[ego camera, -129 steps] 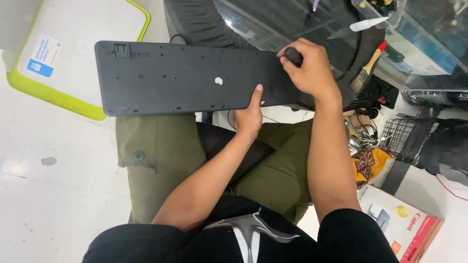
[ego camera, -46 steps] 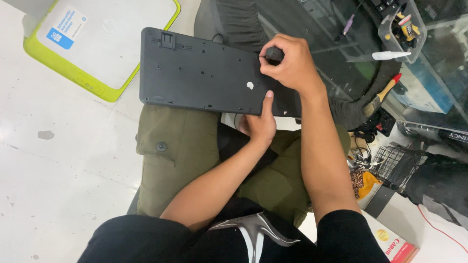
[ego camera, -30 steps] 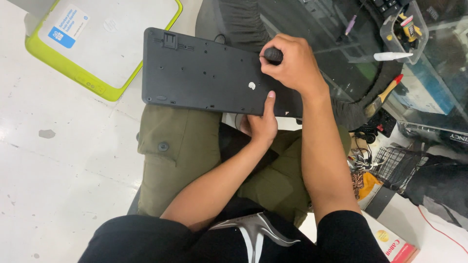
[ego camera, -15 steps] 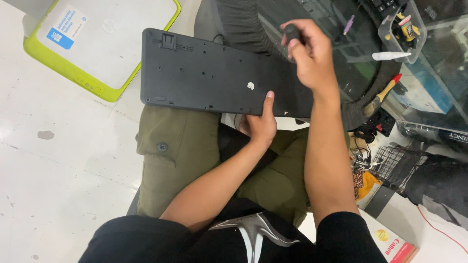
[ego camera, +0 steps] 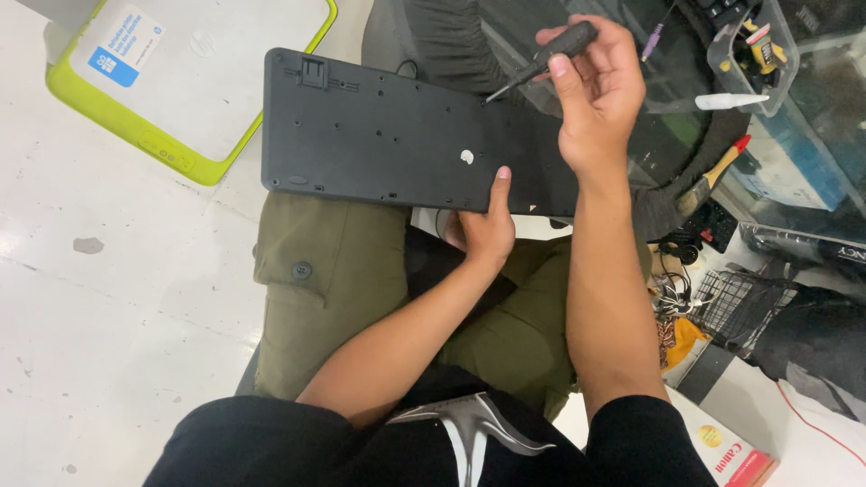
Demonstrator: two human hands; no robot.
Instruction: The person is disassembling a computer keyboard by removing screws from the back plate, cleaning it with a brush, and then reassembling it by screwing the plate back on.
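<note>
Upper centre: right hand (ego camera: 600, 86) grips a screwdriver (ego camera: 541, 61) tipped at the upturned keyboard (ego camera: 397, 135), left hand (ego camera: 483, 225) clasping its near edge; back panel not yet off.

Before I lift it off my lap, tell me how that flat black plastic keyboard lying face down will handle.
The flat black plastic keyboard is probably stiff: it juts past the knees without sagging. It likely feels light, since the left hand steadies it by its near edge alone. Long and overhanging, it may tip if that grip loosens while the right hand holds the small black screwdriver.
</note>
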